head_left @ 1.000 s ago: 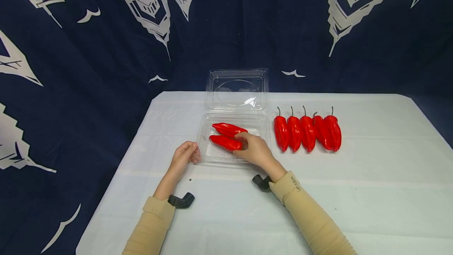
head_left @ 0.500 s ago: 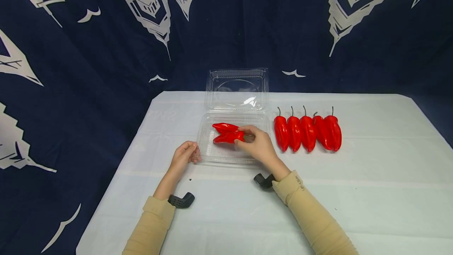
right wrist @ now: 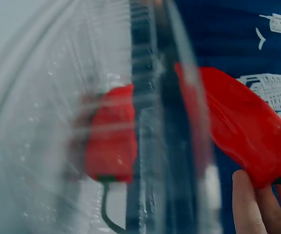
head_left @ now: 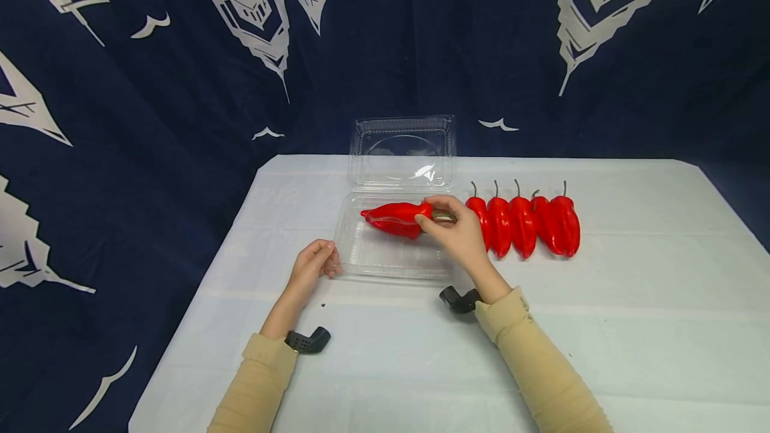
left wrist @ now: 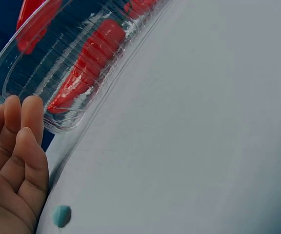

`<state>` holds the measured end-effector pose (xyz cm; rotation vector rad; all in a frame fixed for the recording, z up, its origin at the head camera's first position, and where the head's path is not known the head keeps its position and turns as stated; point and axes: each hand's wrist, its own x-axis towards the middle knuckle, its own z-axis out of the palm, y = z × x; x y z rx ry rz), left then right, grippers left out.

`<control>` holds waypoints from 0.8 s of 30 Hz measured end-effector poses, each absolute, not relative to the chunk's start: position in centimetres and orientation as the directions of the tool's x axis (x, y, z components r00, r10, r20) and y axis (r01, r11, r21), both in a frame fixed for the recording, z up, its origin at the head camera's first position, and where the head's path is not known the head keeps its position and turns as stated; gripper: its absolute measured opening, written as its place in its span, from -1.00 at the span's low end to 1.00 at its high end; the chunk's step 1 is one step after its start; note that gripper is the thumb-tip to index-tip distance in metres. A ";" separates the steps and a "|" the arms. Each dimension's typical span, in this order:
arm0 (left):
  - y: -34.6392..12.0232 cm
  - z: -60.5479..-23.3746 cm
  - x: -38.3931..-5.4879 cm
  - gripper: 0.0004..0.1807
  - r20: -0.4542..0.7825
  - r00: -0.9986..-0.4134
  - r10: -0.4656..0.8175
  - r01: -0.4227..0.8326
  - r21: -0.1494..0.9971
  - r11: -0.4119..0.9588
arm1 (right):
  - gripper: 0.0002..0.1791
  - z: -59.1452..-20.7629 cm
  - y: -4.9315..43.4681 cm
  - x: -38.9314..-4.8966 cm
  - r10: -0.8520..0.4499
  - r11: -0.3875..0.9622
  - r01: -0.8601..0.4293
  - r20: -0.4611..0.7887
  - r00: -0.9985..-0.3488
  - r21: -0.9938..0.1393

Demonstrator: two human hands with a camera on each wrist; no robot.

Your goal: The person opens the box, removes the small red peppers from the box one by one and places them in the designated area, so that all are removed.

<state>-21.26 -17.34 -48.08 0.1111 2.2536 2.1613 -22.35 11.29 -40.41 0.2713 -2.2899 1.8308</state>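
My right hand (head_left: 454,226) pinches a red pepper (head_left: 391,211) at its stem end, the tip pointing left. This pepper hangs over the open clear plastic clamshell container (head_left: 373,262); in the right wrist view the raised pepper (right wrist: 243,126) shows beyond the container wall. A second red pepper (head_left: 408,230) lies in the container, partly covered by the held one in the head view. The left wrist view shows that lying pepper (left wrist: 91,63) through the ribbed side. My left hand (head_left: 315,259) holds the container's near left edge between thumb and fingers.
Several red peppers (head_left: 522,227) with stems pointing away lie in a row right of the container. The container's raised lid (head_left: 402,152) leans back at the table's far edge. A white cloth (head_left: 373,366) covers the table, and a dark blue patterned curtain (head_left: 409,52) hangs behind.
My right hand has lifted the nearer pepper from the container floor and carried it back and right, over the other pepper. The left hand has stayed at the container's edge.
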 end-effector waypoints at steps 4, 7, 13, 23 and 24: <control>-17.3 -48.1 -21.3 -0.76 0.032 -0.998 0.053 0.034 0.999 0.040 | -0.62 -39.8 11.9 -22.3 0.013 0.206 -0.270 0.279 -0.960 -0.940; -17.3 -48.1 -21.2 -0.73 0.040 -0.998 0.058 0.042 0.999 0.034 | -0.62 -39.4 12.4 -22.4 0.031 0.201 -0.288 0.300 -0.953 -0.936; -17.5 -48.4 -21.2 -0.70 0.137 -0.985 0.103 0.138 0.990 -0.001 | -0.62 -38.7 13.7 -22.3 0.081 0.187 -0.290 0.309 -0.948 -0.938; -17.4 -48.3 -21.3 -0.74 0.055 -0.996 0.066 0.056 0.998 0.018 | -0.61 -37.7 15.4 -22.1 0.185 0.165 -0.277 0.305 -0.934 -0.947; -17.3 -48.3 -21.3 -0.74 0.050 -0.997 0.064 0.051 0.999 0.017 | -0.61 -37.6 15.5 -22.0 0.193 0.155 -0.273 0.300 -0.934 -0.949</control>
